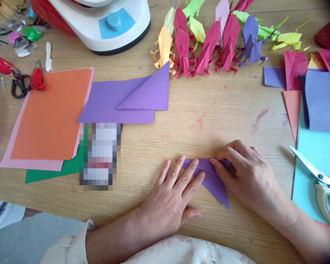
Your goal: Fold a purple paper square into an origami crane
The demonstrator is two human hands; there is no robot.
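Note:
A folded piece of purple paper lies on the wooden table in front of me, one pointed flap toward my body. My left hand rests flat over its left end, fingers spread and thumb out to the side. At the right end, my right hand pinches the paper's upper edge between thumb and bent fingers. A crease runs along the strip between the two hands. Part of the paper is hidden under my fingers. Farther up lie larger purple sheets, one folded into a triangle.
Several folded origami figures stand at the back. Orange sheets and a blurred-out phone-like object lie left. White-handled scissors sit on turquoise paper at right. A white appliance stands behind; black-handled scissors are far left.

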